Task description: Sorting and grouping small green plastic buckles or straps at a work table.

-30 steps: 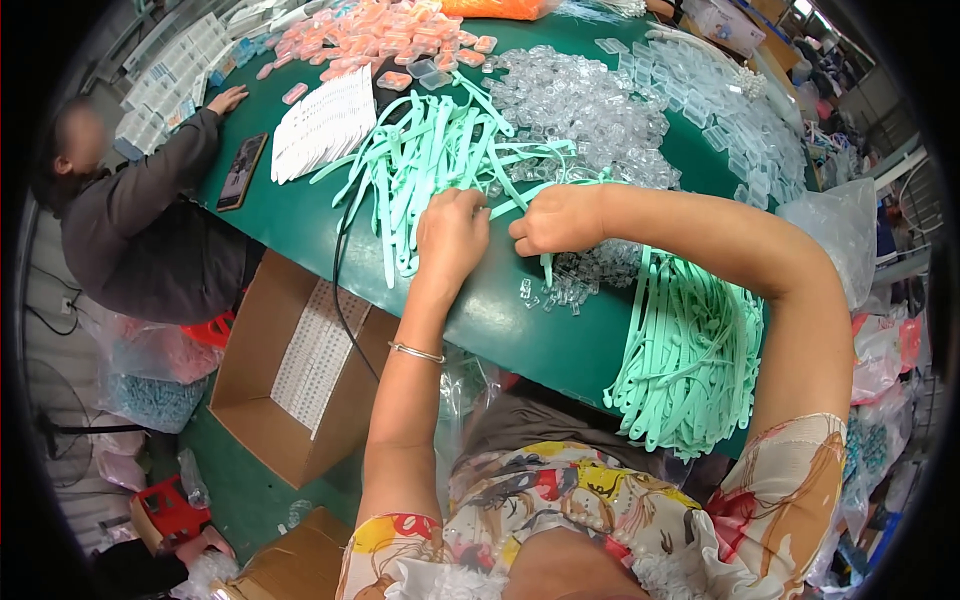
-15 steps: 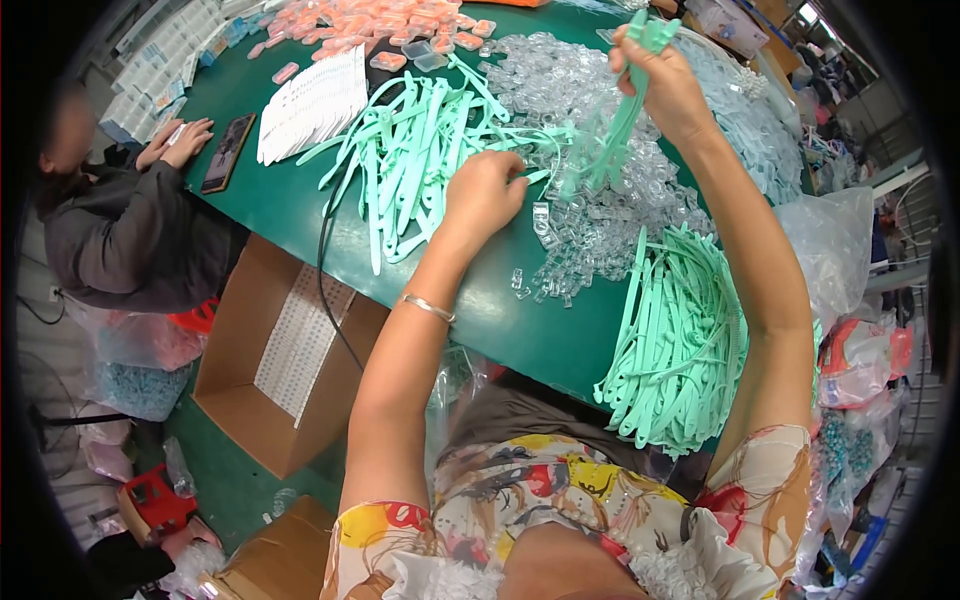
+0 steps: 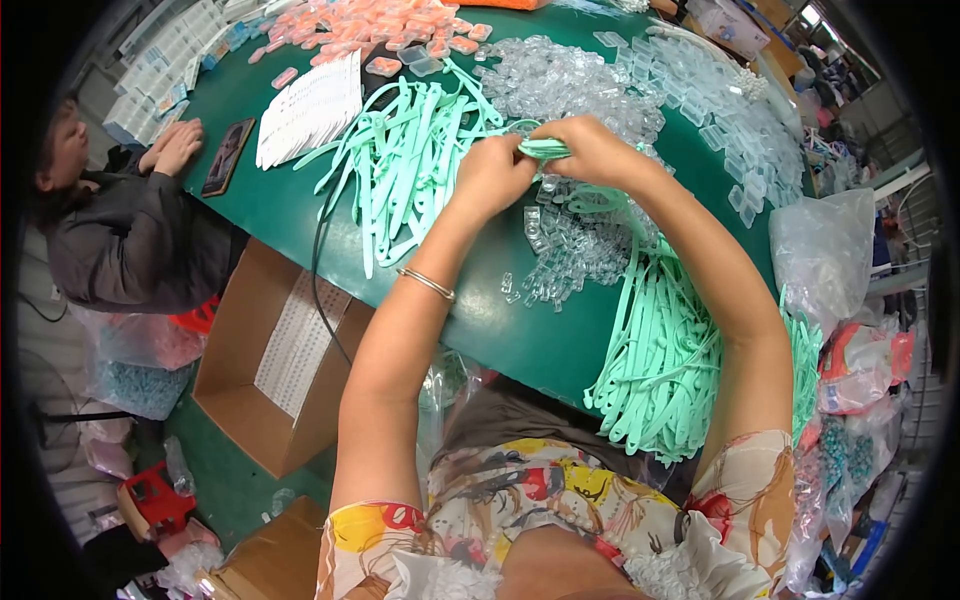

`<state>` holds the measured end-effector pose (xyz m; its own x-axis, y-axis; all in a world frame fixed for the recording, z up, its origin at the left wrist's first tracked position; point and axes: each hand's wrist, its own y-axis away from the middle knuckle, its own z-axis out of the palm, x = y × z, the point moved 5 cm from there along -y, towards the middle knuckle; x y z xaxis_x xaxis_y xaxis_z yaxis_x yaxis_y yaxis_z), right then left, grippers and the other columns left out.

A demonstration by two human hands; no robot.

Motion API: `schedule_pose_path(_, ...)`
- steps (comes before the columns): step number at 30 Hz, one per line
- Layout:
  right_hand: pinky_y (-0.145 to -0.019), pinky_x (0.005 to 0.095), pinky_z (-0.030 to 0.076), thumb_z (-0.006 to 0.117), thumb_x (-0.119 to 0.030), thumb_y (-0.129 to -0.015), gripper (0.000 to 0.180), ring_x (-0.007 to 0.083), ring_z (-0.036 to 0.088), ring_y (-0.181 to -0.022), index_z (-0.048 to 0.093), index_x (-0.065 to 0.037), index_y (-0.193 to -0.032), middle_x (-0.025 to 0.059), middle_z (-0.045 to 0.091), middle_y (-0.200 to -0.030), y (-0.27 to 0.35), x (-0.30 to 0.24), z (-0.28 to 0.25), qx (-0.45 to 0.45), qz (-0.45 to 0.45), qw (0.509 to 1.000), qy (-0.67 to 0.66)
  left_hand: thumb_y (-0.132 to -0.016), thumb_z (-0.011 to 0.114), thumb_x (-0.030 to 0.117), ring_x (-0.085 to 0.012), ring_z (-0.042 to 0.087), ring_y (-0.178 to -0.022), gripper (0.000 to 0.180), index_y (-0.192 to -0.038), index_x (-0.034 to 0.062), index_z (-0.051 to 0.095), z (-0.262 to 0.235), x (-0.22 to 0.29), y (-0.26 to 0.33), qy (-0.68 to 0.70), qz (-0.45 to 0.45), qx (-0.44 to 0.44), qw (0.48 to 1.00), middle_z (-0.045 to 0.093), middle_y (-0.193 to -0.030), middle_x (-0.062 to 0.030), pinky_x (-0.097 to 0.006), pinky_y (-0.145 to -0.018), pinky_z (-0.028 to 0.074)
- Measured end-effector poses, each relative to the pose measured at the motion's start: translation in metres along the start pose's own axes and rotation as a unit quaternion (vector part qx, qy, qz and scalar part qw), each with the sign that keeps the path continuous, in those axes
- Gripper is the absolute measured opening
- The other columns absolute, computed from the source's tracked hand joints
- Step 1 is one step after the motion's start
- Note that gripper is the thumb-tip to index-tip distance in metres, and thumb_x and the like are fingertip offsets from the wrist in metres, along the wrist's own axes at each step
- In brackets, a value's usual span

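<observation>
Over the green tabletop, the left hand and right hand meet, both closed on one mint-green plastic strip held just above a heap of clear plastic clips. More mint strips lie left; a finished bundle hangs over the near edge.

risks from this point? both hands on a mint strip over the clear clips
1. The finished mint strips hang over the table edge by the lap; a nudge from the right forearm could slide them off.
2. The left hand and right hand work above loose clear clips; a few already lie near the edge and may scatter.
</observation>
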<state>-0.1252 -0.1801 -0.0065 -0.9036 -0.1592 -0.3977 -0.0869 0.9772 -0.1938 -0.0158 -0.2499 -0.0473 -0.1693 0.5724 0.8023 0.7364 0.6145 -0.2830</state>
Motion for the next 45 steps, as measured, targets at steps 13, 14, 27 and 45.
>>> schedule_pose_path(13, -0.059, 0.0228, 0.038, 0.053, -0.035, -0.09, 0.029, 0.0093, 0.048, -0.063, 0.059, -0.007, -0.085, -0.0017, 0.05, -0.065, 0.012, 0.023, -0.108, 0.262, 0.113, 0.899, -0.334, -0.071, 0.066, 0.018, -0.0287, 0.06, -0.079, 0.018, -0.087, 0.0107, 0.068, -0.017, -0.018, -0.024, -0.156, 0.084, 0.018, 0.984, 0.063, -0.086, -0.0097, -0.039, -0.069, 0.048)
schedule_pose_path(14, -0.056, 0.0244, 0.04, 0.054, -0.036, -0.089, 0.032, 0.0096, 0.048, -0.059, 0.059, -0.006, -0.08, -0.0007, 0.051, -0.065, 0.014, 0.027, -0.109, 0.312, 0.104, 0.865, -0.38, -0.071, 0.066, 0.018, -0.0287, 0.06, -0.079, 0.018, -0.087, 0.0107, 0.068, -0.013, -0.018, -0.027, -0.156, 0.082, 0.021, 0.984, 0.063, -0.086, -0.0097, -0.039, -0.069, 0.048)
schedule_pose_path(27, -0.04, 0.0234, 0.022, 0.068, -0.029, -0.078, 0.024, 0.0062, 0.031, -0.042, 0.06, -0.007, -0.083, -0.0043, 0.043, -0.057, 0.0, 0.045, -0.019, 0.096, 0.343, 0.824, -0.441, -0.074, 0.065, 0.014, -0.0246, 0.06, -0.067, 0.016, -0.083, 0.0004, 0.064, -0.013, -0.004, -0.044, -0.023, 0.085, 0.15, 0.985, 0.062, -0.077, -0.0132, -0.033, -0.062, 0.048)
schedule_pose_path(45, -0.057, 0.0249, 0.041, 0.052, -0.035, -0.091, 0.029, 0.0112, 0.05, -0.069, 0.055, -0.007, -0.085, 0.0033, 0.056, -0.078, -0.023, 0.002, -0.104, 0.255, 0.054, 0.835, -0.485, -0.074, 0.065, 0.032, -0.0285, 0.064, -0.091, 0.032, -0.094, 0.0067, 0.067, -0.018, -0.047, -0.108, -0.289, -0.157, 0.0, 0.944, 0.065, -0.098, -0.0132, -0.038, -0.075, 0.05)
